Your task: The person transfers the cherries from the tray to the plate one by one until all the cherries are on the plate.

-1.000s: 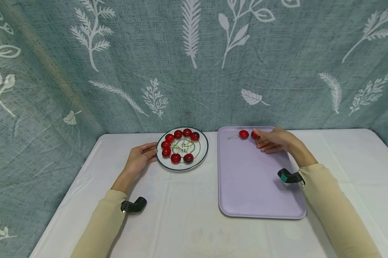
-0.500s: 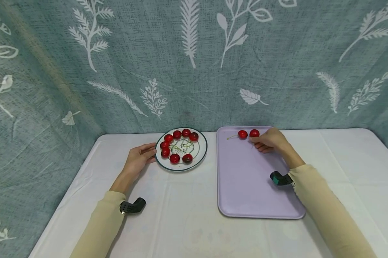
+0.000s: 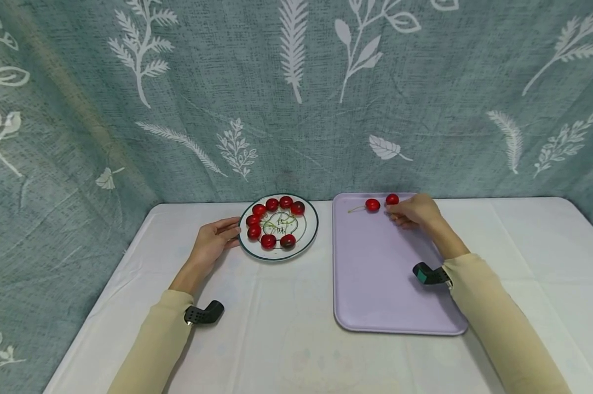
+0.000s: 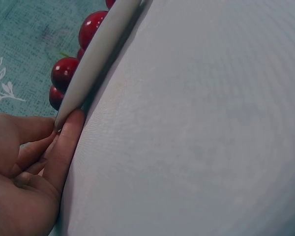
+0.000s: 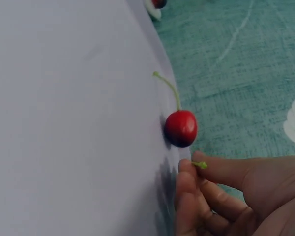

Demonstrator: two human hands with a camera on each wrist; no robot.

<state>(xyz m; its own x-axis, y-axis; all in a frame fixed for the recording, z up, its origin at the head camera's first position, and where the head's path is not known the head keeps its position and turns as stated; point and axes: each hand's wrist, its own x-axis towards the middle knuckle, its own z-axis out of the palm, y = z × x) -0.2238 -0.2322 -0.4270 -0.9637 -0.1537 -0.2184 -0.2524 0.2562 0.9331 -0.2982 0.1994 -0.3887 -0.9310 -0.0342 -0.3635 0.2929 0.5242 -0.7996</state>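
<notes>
On the left, a round white plate with a dark green rim bears several red cherries in a ring, their stems toward the middle. My left hand holds the plate's left edge; in the left wrist view, fingers lie on both sides of the rim. At the far edge of the lilac tray, my right hand pinches the green stem of one cherry between thumb and finger. Another cherry lies just left of it, stem pointing left.
A white cloth covers the table. Behind the plate and tray hangs a teal curtain with white leaf prints, close to the table's far edge. A strip of cloth separates plate from tray.
My right hand has shifted from the cherry's body to its stem and pinches it there. The cherry has moved slightly toward the tray's far edge. My left hand stays on the plate.
</notes>
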